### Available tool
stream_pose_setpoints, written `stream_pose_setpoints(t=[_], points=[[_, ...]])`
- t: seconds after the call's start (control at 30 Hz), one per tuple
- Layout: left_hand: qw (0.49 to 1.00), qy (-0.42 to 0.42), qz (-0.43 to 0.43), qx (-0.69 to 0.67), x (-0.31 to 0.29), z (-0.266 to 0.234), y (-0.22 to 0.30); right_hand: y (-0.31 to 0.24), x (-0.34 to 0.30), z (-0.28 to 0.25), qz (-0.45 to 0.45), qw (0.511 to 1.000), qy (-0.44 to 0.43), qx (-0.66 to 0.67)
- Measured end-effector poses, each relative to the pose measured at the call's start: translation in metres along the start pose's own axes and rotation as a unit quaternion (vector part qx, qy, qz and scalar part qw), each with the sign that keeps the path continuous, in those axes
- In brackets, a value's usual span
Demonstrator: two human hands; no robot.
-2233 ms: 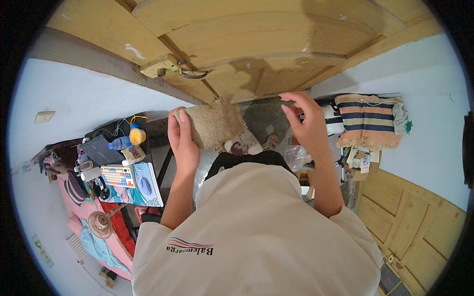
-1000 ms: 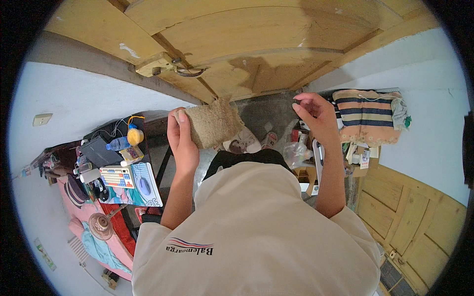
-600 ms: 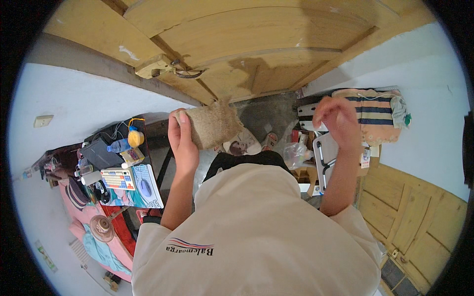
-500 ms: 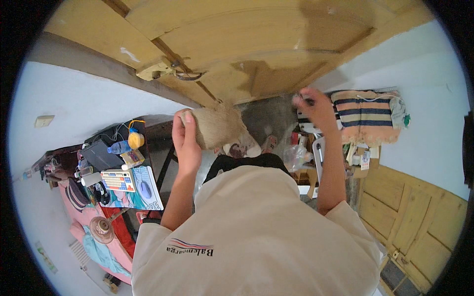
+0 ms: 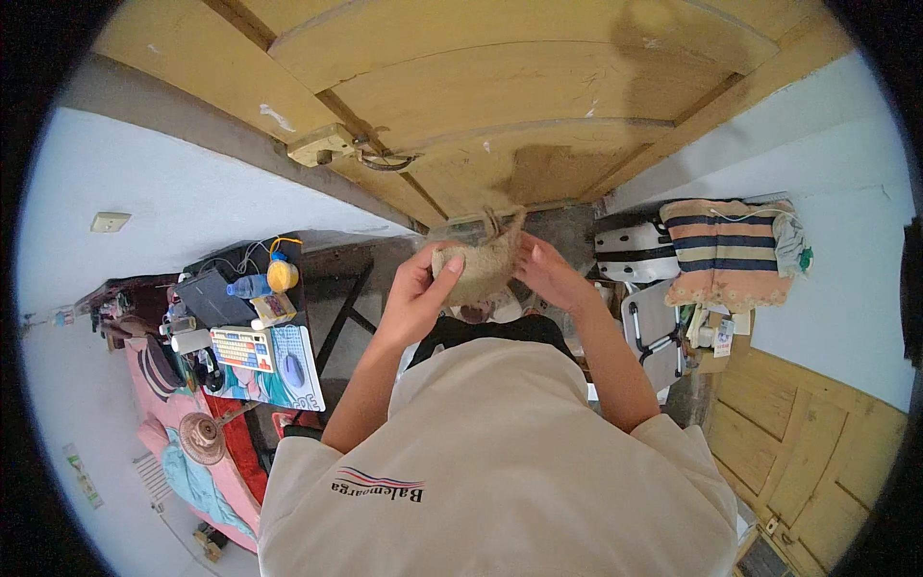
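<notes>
Left hand [image 5: 415, 293] closed around left end of tan burlap pouch [image 5: 474, 267], thumb across front face. Right hand [image 5: 550, 274] gripping right edge, fingers curled onto fabric. Pouch held between both hands at chest height, directly ahead of body, long axis roughly left-to-right, tilted up toward right; string loop poking from top. Both hands equally near, touching pouch. Wooden door [image 5: 500, 106] just beyond. Cluttered desk [image 5: 252, 327] well apart to left, striped cloth [image 5: 723, 250] to right.

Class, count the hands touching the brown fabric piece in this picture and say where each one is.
2. The left hand grips the fabric piece at its left side; the right hand holds its right side.
</notes>
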State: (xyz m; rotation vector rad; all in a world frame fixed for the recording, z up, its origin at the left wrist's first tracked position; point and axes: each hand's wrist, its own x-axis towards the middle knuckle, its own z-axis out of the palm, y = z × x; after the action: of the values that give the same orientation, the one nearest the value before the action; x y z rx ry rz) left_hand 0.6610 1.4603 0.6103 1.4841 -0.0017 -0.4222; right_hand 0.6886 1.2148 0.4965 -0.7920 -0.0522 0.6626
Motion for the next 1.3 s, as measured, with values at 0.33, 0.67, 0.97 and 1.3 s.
stream_pose_setpoints(t=[0.33, 0.67, 0.97, 1.3], points=[[0.998, -0.004, 0.045, -0.039, -0.008, 0.002, 0.017, -0.03, -0.007, 0.013, 0.013, 0.997, -0.067, 0.042], [0.986, 0.128, 0.103, 0.019, -0.005, 0.004, 0.025, -0.052, -0.009, 0.048, 0.005, 0.998, 0.053, 0.017], [0.965, 0.192, 0.172, 0.039, 0.001, -0.007, 0.013, -0.049, -0.007, 0.078, 0.018, 1.0, 0.017, 0.009], [0.975, 0.149, 0.121, -0.114, 0.002, -0.009, 0.012, -0.049, -0.008, 0.088, -0.014, 0.999, -0.009, 0.033]])
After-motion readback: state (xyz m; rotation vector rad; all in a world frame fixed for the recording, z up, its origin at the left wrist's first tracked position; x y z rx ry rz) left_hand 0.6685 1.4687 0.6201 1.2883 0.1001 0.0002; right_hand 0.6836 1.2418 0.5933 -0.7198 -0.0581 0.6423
